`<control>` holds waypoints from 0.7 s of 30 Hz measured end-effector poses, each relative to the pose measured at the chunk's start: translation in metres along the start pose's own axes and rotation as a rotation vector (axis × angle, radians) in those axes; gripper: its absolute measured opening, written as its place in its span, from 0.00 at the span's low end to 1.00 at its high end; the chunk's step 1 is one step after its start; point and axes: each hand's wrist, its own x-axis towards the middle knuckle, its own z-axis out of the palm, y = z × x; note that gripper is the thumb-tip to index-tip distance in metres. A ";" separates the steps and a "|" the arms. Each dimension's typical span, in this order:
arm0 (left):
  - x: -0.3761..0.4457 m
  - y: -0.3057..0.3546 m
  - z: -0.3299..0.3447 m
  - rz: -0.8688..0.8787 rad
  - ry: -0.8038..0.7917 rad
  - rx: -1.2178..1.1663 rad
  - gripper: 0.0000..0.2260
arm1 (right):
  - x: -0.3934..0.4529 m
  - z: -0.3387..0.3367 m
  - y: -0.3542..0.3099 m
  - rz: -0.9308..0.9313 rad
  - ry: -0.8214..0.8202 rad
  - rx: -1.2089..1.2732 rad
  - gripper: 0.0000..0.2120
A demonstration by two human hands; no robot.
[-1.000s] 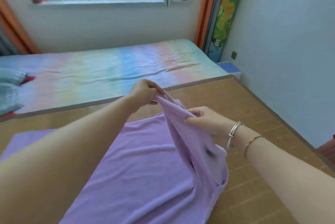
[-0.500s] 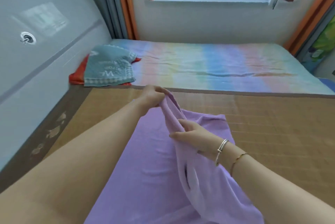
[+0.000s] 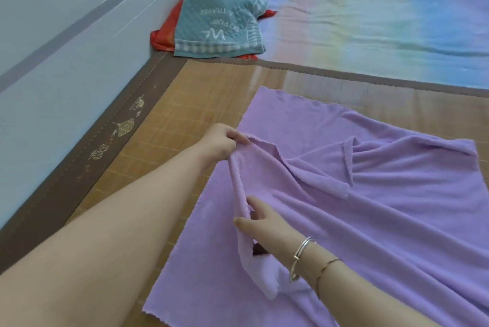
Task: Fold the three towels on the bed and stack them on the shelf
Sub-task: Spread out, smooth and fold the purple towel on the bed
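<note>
A large lilac towel (image 3: pixel 370 194) lies spread and rumpled on the bamboo mat (image 3: pixel 185 104) of the bed. My left hand (image 3: pixel 223 142) pinches a raised edge of it near the towel's left side. My right hand (image 3: pixel 260 223), with bracelets on the wrist, holds the same edge lower down, thumb and fingers around the fold. The edge runs taut between both hands. A teal quilted towel (image 3: pixel 219 19) with white lettering lies on a red cloth (image 3: pixel 164 33) at the far left of the bed.
A pale wall panel (image 3: pixel 66 48) runs along the left of the bed. Beyond the mat, a rainbow-striped sheet (image 3: pixel 370 27) covers the mattress. The mat's brown border (image 3: pixel 79 168) lies by the wall.
The view has swung left and down. Both hands have carried the towel's edge leftward and lower, and the towel now lies spread wider on the mat.
</note>
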 end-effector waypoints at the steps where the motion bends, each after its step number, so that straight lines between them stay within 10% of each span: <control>1: 0.006 -0.011 -0.002 -0.019 -0.012 0.017 0.22 | 0.009 0.008 0.007 0.001 -0.011 0.011 0.14; 11: 0.062 -0.117 -0.002 -0.048 -0.128 0.012 0.26 | 0.106 0.071 0.056 0.113 -0.098 -0.040 0.20; 18: 0.023 -0.175 0.008 -0.125 0.223 -0.340 0.17 | 0.093 0.055 0.072 -0.199 0.213 -0.482 0.08; 21: -0.009 -0.188 0.006 -0.111 0.336 -0.295 0.13 | 0.077 0.043 0.071 -0.077 0.079 -0.933 0.21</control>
